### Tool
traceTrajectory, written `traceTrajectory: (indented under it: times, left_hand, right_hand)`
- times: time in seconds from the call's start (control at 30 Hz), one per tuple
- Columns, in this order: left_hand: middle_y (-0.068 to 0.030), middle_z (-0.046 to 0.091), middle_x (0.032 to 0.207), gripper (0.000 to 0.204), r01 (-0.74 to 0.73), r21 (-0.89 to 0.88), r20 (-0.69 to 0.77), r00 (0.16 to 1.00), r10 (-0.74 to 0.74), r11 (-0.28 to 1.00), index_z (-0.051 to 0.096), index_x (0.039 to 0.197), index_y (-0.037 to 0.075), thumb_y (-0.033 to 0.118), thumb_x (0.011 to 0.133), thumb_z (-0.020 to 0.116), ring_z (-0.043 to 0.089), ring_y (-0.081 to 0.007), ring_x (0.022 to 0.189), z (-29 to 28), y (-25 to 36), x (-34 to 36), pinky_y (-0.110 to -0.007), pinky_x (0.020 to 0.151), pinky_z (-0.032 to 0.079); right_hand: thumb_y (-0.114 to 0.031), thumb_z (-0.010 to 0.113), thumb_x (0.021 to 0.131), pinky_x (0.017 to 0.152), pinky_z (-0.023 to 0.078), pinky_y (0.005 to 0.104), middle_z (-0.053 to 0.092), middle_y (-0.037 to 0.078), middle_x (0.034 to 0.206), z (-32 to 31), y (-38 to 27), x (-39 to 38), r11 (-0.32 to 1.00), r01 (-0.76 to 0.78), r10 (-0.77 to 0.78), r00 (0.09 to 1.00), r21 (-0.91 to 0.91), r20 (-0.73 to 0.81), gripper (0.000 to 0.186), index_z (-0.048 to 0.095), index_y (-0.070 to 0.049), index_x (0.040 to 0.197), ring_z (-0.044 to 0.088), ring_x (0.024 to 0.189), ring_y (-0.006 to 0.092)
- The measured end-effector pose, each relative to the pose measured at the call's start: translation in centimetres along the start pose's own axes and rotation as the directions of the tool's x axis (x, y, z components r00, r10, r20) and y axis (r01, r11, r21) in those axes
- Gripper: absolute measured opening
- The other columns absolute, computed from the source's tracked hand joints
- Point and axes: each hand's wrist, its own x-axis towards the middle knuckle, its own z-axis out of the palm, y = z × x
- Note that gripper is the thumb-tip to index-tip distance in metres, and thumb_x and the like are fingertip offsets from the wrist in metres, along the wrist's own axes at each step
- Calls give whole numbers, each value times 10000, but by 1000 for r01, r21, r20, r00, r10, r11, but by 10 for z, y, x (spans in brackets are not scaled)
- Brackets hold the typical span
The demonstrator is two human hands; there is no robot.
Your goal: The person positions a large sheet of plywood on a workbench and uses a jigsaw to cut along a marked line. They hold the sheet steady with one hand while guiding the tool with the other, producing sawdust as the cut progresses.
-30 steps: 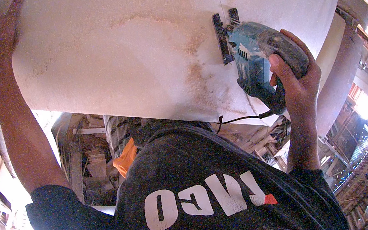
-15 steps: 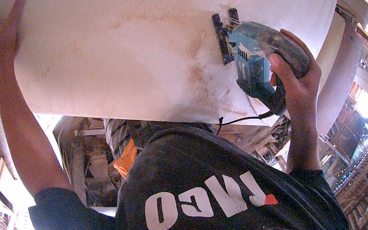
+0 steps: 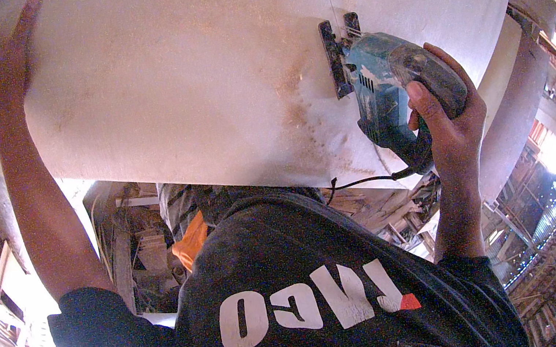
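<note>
A teal and black jigsaw (image 3: 381, 84) rests on a large pale board (image 3: 168, 96), its dark base plate flat on the surface. My right hand (image 3: 448, 106) is closed round the saw's handle, thumb on the near side. From the base plate a thin dark line runs away toward the far edge. The blade is hidden. A black cord (image 3: 361, 181) leaves the back of the saw toward my body. At the board's far left edge lies my left hand (image 3: 8, 57), one digit stretched over the surface. Its other fingers are lost in the dark rim.
Brown sawdust (image 3: 300, 106) is scattered left of the saw. Another pale panel (image 3: 505, 89) lies beyond the board's right side. Wood scraps (image 3: 366, 210) lie below the near edge, and an orange cloth-like piece (image 3: 191, 241) is close to my body.
The saw and my right hand hold nearly the same place. My left forearm and sleeve have shifted slightly to the right and nearer. The brown dust left of the saw looks thinner.
</note>
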Motion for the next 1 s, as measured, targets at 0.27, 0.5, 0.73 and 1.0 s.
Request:
traceTrajectory:
  times: [0.27,0.5,0.73,1.0]
  left_hand:
    - [-287,661,1323,1002,355,-325,63,933,-354,876,638,1417,81,820,747,728,630,-456,1234,-19,18,1,-533,1087,474]
    - [-289,641,1390,1183,448,-177,125,893,-432,876,639,1385,31,953,644,672,608,-446,1307,-45,34,3,-543,1115,454]
    - [-284,651,1382,1187,454,-174,139,890,-435,874,645,1390,55,963,626,674,621,-438,1298,-51,38,2,-542,1118,451]
    - [-276,655,1383,1202,457,-234,142,889,-435,858,647,1389,33,944,607,710,622,-428,1301,-50,37,1,-523,1122,455]
  right_hand:
    - [-97,843,897,672,536,244,763,90,1130,-3,-3,-1,993,-93,92,996,68,16,578,612,4,1417,660,766,102]
    - [-145,791,951,597,510,239,705,66,899,1,-6,-1,999,-34,34,999,9,-14,545,590,38,1424,632,667,111]
    - [-122,819,923,636,536,249,744,88,1043,-3,-5,1,998,-59,59,998,1,-3,560,603,17,1420,659,728,111]
    - [-145,786,953,595,508,236,697,59,867,2,-10,2,1000,-28,28,999,0,-19,546,589,33,1430,632,660,108]
